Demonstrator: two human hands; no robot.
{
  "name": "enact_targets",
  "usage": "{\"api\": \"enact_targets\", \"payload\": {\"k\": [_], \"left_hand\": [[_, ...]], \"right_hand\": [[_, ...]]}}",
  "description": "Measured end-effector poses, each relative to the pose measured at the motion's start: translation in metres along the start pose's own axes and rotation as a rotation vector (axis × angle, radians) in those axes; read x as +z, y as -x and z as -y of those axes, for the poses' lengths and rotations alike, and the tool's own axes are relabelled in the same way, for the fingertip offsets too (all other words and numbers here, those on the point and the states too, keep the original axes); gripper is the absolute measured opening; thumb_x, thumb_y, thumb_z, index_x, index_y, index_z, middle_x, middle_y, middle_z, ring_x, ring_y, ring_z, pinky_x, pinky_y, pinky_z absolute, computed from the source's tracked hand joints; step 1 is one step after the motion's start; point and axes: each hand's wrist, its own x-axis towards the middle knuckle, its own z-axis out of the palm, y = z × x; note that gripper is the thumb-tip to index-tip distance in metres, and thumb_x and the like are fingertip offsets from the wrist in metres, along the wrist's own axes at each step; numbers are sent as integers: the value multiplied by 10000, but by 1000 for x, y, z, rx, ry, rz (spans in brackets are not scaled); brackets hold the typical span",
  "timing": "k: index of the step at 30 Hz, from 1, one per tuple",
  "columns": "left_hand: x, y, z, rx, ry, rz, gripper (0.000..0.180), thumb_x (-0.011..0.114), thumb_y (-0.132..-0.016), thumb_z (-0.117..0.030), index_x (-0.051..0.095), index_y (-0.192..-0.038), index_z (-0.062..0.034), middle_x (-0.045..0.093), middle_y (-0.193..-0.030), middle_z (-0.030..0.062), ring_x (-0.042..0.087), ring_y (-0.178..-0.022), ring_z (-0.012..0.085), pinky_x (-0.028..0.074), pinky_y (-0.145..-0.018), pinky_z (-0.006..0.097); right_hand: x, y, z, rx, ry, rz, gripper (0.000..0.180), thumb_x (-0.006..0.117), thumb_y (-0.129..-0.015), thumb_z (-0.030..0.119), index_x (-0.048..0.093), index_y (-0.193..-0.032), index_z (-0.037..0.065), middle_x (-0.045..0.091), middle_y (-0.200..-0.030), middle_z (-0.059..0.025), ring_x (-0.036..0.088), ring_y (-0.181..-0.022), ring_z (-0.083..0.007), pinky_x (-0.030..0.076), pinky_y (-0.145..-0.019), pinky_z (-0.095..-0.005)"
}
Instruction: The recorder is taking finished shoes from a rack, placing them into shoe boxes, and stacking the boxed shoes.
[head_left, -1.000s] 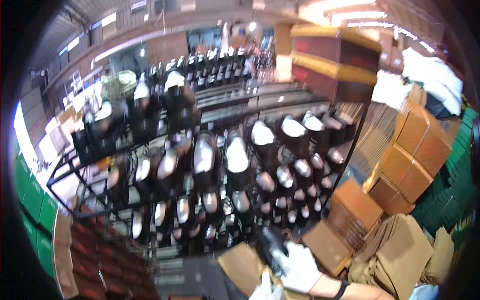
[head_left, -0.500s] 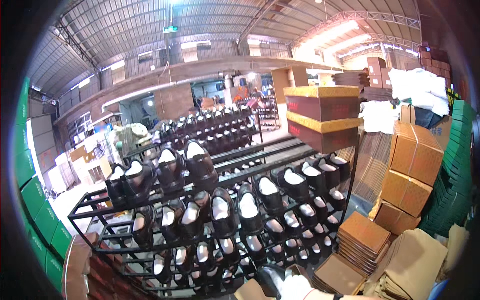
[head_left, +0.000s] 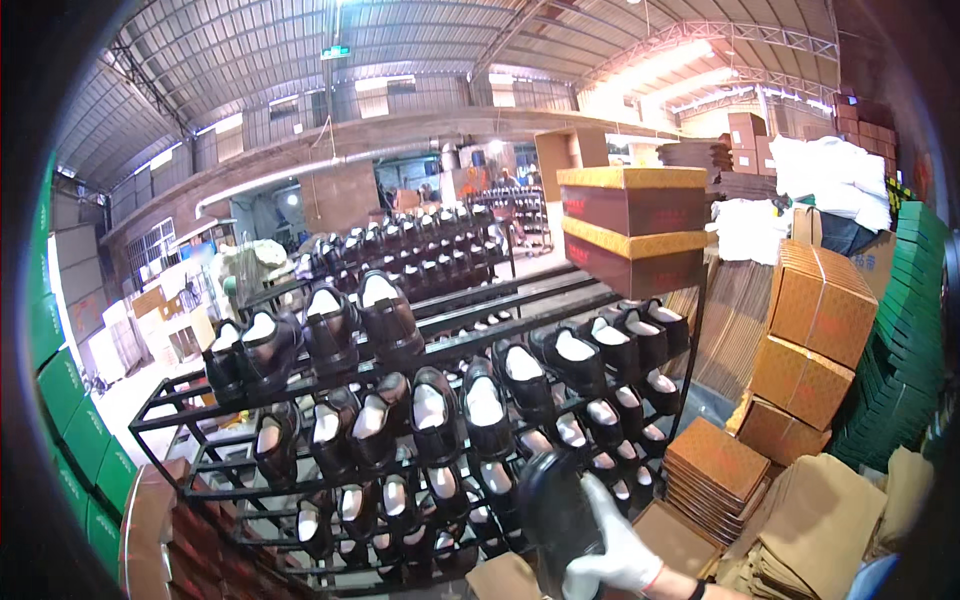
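Note:
My right hand (head_left: 622,552), in a white glove, grips a black shoe (head_left: 552,508) at the lower middle of the view. The thumb side reaches up along the shoe's edge, and the other fingers curl near its lower part. The shoe is tilted with a dark, smooth face toward me. Behind it, a black metal rack (head_left: 190,425) carries rows of black leather shoes (head_left: 484,408) with pale insoles, set close together on several levels. My left hand is out of view.
Two dark red boxes with yellow lids (head_left: 632,215) are stacked on the rack's right end. Flat brown cardboard (head_left: 715,460) and brown paper sheets (head_left: 820,520) lie at the lower right. Green boxes (head_left: 75,440) line the left; tied brown bundles (head_left: 820,305) stand at the right.
My right hand has come up from the bottom edge with the black shoe, so more of both shows. The view has shifted slightly.

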Motion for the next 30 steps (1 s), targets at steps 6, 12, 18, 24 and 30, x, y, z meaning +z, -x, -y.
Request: {"api": "enact_targets", "payload": {"k": [6, 12, 18, 24, 30], "left_hand": [[80, -86, 49, 222, -178, -2, 446, 586, -1093, -321, 662, -1410, -17, 764, -1246, 305, 742, -1144, 462, 602, -981, 546], [37, 21, -32, 120, -126, -55, 673, 645, -1081, -338, 398, -1609, -2, 757, -990, 335, 753, -907, 513, 609, -807, 590], [15, 26, -18, 143, -438, -34, 468, 697, -1073, -352, 666, -1416, -35, 771, -1125, 217, 776, -904, 460, 650, -892, 491], [98, -32, 40, 605, -372, -161, 638, 717, -1036, -277, 526, -1546, 55, 744, -1283, 256, 762, -1100, 404, 637, -928, 457], [24, 23, -17, 1257, -298, -475, 549, 726, -1064, -182, 566, -1557, -3, 785, -1214, 234, 757, -1091, 485, 636, -952, 473]], "right_hand": [[-51, -21, 69, 394, -830, 139, 1154, 850, -871, 451, 253, -1792, 97, 511, -1706, -98, 560, -1507, -244, 432, -1297, -437], [-105, 6, 39, 692, -922, -54, 706, 665, -1097, 276, 426, -1710, 18, 591, -1647, -176, 670, -1388, -268, 546, -1183, -406], [-88, -33, 63, 686, -485, 442, 712, 761, -983, 202, 525, -1612, -34, 660, -1541, -185, 659, -1392, -238, 518, -1208, -385], [-93, -111, 12, 615, -214, 964, 675, 742, -944, 237, 632, -1551, -37, 705, -1496, -180, 659, -1396, -245, 500, -1213, -401], [-67, -107, -7, 606, -33, 1080, 505, 609, -1112, 451, 797, -1248, 2, 811, -1259, -143, 763, -1095, -190, 604, -948, -360]]}}
